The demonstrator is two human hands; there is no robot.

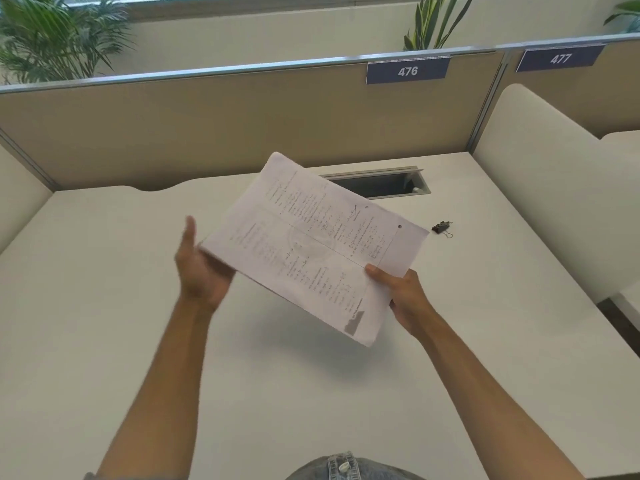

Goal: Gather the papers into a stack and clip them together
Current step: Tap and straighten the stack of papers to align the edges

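Both hands [204, 268] [405, 296] hold papers [311, 244]; print illegible.

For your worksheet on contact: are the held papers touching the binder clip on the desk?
Apart. The head view shows bare desk between the papers and the binder clip.

A white desk [104, 271] with a cable slot [381, 183], tan partition [173, 133], number signs 476 [407, 71] and 477 [560, 58], plants [52, 39] behind
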